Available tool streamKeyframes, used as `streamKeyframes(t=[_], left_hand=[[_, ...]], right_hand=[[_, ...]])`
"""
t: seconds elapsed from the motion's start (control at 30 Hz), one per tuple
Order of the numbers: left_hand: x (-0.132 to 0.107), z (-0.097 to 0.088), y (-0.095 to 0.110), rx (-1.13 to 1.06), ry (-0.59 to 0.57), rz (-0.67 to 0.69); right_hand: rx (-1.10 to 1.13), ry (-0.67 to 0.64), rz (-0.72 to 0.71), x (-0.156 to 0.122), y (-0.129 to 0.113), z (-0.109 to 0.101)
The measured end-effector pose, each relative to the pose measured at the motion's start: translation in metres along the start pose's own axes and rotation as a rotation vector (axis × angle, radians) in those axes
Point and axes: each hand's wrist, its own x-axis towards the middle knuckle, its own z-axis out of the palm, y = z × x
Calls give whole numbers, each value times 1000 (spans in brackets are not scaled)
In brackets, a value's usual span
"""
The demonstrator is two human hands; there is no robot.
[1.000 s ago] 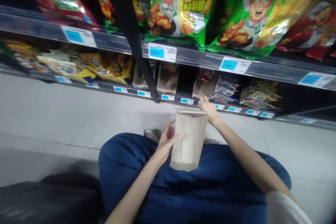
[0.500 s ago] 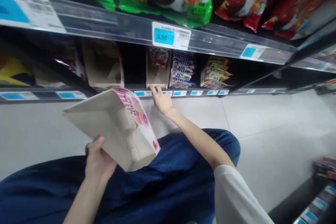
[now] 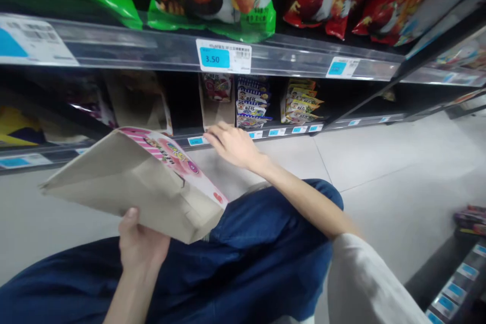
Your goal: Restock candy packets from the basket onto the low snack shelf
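Observation:
My left hand [image 3: 141, 243] grips a cardboard display box [image 3: 125, 190] above my lap, thumb on the inside wall and fingers beneath. The box is tilted, its bare inside facing me, and one side is printed pink and white. My right hand [image 3: 237, 148] reaches to the lower shelf, fingers stretched out at the front lip of another cardboard box [image 3: 224, 114]. Nothing shows in that hand, and whether its fingertips touch the lip is unclear. A red packet [image 3: 217, 87] stands at the back of that box.
Blue-and-white packets [image 3: 252, 107] and yellow packets [image 3: 302, 105] stand in rows right of my right hand. Above, a shelf edge with a price tag [image 3: 224, 56] juts out under green and red snack bags [image 3: 317, 0]. My crossed legs [image 3: 266, 243] rest on the tiled floor [image 3: 379, 162].
The box in my left hand has swung left and tipped flatter. My right hand has stayed by the shelf box, its fingers now more level. The view has shifted slightly.

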Motion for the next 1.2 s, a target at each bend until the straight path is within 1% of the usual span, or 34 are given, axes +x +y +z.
streamKeyframes(t=[0.07, 0.1, 0.13, 0.17, 0.2, 0.23, 0.27, 0.37, 0.43, 0.5, 0.57, 0.6, 0.63, 0.67, 0.7, 0.73, 0.8, 0.83, 0.87, 0.9, 0.93, 1.0, 1.07, 1.2], left_hand=[[-6, 13, 4, -38, -7, 18], [-11, 24, 5, -52, -16, 28], [-16, 37, 6, -67, -36, 39], [-22, 54, 6, -80, -74, 50], [-30, 74, 4, -96, -126, 57], [-37, 97, 2, -116, -192, 54], [-46, 121, -2, -138, -264, 43], [-73, 196, -18, -201, -514, 0], [-88, 237, -30, -208, -698, -21], [-97, 266, -43, -158, -912, -89], [-95, 283, -57, -57, -1138, -188], [-89, 288, -65, 5, -1213, -206], [-79, 291, -75, 78, -1241, -182], [-67, 293, -85, 165, -1218, -112], [-51, 296, -97, 265, -1135, -6], [-34, 298, -108, 383, -1017, 121], [5, 304, -130, 622, -764, 342], [23, 308, -140, 716, -695, 432], [40, 312, -149, 783, -666, 497], [54, 317, -156, 838, -664, 528], [65, 321, -162, 882, -687, 532], [78, 331, -171, 942, -763, 500], [80, 340, -178, 978, -811, 487], [69, 354, -187, 982, -775, 487]], right_hand=[[211, -160, -99, -34, -8, -31], [337, -239, -122, -56, -9, -44], [459, -303, -110, -79, -9, -55], [556, -326, -75, -102, -6, -63], [609, -289, -44, -124, 0, -68], [627, -212, 0, -144, 7, -71], [643, -95, 60, -161, 17, -72], [739, 386, 329, -195, 54, -78], [824, 675, 515, -211, 83, -89], [885, 870, 658, -234, 114, -104], [905, 977, 761, -265, 143, -119], [900, 1007, 804, -283, 156, -125], [890, 1033, 864, -303, 167, -130], [876, 1057, 940, -322, 177, -133], [866, 1065, 1023, -341, 186, -134], [855, 1065, 1103, -358, 193, -134], [834, 1036, 1209, -386, 205, -129], [830, 1016, 1243, -397, 211, -125], [829, 1002, 1270, -406, 216, -121], [830, 995, 1295, -414, 221, -116], [834, 991, 1318, -420, 226, -111], [858, 969, 1350, -429, 235, -102], [896, 912, 1368, -435, 241, -95], [955, 781, 1355, -437, 247, -85]])
